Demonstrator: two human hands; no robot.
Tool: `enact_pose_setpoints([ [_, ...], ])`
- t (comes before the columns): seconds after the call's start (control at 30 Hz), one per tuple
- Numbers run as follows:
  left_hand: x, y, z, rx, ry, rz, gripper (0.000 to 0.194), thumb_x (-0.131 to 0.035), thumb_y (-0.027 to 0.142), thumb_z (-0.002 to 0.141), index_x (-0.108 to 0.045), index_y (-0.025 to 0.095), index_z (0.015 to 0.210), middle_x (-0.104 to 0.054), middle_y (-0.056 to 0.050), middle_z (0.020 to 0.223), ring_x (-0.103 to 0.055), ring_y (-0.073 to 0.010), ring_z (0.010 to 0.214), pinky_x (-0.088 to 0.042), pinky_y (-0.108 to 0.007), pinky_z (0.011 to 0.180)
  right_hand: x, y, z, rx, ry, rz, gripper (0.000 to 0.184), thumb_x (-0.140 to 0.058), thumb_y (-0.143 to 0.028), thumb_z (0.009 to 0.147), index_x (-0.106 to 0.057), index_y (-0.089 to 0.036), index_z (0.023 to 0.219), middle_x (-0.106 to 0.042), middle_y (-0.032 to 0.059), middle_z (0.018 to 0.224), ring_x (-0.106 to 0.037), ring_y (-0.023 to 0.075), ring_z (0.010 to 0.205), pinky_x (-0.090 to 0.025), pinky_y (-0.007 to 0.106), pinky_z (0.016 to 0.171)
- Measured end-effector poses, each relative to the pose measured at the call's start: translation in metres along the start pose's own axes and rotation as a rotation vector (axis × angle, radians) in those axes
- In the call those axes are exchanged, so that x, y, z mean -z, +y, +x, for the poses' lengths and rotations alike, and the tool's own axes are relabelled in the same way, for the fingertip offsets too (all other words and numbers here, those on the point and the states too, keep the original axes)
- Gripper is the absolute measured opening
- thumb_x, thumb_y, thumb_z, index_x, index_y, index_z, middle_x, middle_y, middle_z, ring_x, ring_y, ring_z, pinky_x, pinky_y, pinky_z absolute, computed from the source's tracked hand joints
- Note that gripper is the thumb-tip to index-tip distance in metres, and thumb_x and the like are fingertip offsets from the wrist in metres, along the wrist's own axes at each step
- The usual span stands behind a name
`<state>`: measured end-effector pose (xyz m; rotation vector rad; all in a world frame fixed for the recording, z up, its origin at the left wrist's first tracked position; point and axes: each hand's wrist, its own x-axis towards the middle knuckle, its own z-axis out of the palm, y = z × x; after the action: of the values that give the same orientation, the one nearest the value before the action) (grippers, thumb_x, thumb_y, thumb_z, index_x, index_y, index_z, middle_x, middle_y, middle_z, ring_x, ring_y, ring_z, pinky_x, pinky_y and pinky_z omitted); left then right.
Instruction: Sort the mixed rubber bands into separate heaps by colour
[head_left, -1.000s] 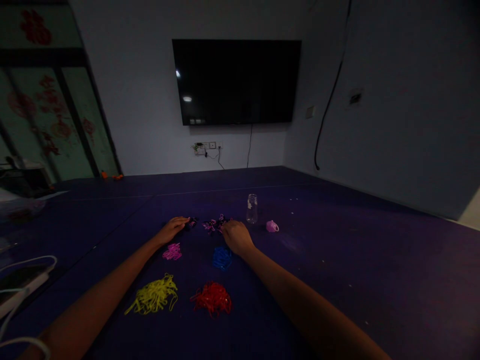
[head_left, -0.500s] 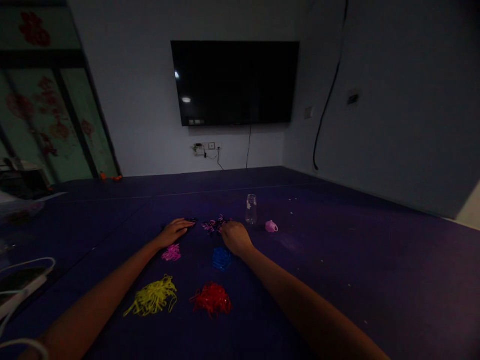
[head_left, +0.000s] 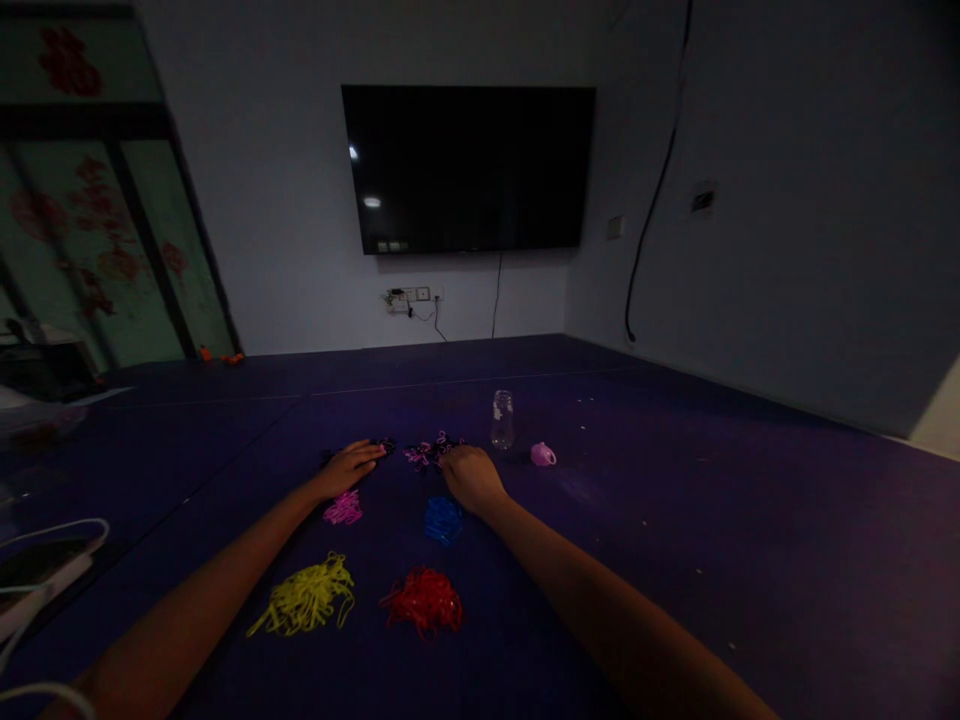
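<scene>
My left hand [head_left: 351, 470] lies low with its fingers stretched out, touching a small heap of black rubber bands [head_left: 386, 446]. My right hand [head_left: 471, 476] is curled at the near right side of a mixed heap of pink and black rubber bands [head_left: 429, 453]. Its fingertips are hidden below the knuckles, so what they pinch does not show. Close to my left wrist is a pink rubber band heap [head_left: 343, 508]. A blue heap [head_left: 443, 520] sits just below my right hand. Nearer to me are a yellow heap [head_left: 309, 597] and a red heap [head_left: 425, 601].
A clear jar [head_left: 502, 420] stands upright beyond my right hand, with a pink lid [head_left: 542, 455] beside it. All rest on a dark blue surface [head_left: 645, 600]. White cables [head_left: 56, 590] lie at the left edge. A television [head_left: 472, 168] hangs on the far wall.
My left hand has shifted very slightly, its fingers staying by the black bands. My right hand and the heaps look nearly the same.
</scene>
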<state>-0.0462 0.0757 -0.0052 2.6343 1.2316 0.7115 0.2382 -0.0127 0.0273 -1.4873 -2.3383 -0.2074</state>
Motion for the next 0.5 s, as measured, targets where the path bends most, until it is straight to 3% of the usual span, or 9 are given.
enact_pose_setpoints([
  [0.33, 0.009, 0.009, 0.0, 0.146, 0.174, -0.315, 0.051, -0.052, 0.064, 0.073, -0.073, 0.02, 0.092, -0.067, -0.011, 0.111, -0.055, -0.0265, 0.111, -0.036, -0.043, 0.102, 0.003, -0.001, 0.0, 0.009, -0.014, -0.021, 0.032, -0.035, -0.021, 0.092, -0.066, -0.013, 0.091, -0.067, 0.013, 0.099, -0.058, 0.0202, 0.097, -0.037, 0.029, 0.083],
  [0.5, 0.017, 0.015, -0.008, 0.352, 0.419, -0.449, 0.038, -0.071, 0.053, 0.06, -0.074, 0.019, 0.077, -0.072, -0.009, 0.097, -0.062, -0.0268, 0.099, -0.041, -0.04, 0.097, 0.001, -0.001, -0.002, 0.015, 0.012, -0.027, 0.034, -0.032, -0.021, 0.093, -0.065, -0.012, 0.091, -0.066, 0.0131, 0.099, -0.058, 0.0205, 0.096, -0.037, 0.03, 0.083],
])
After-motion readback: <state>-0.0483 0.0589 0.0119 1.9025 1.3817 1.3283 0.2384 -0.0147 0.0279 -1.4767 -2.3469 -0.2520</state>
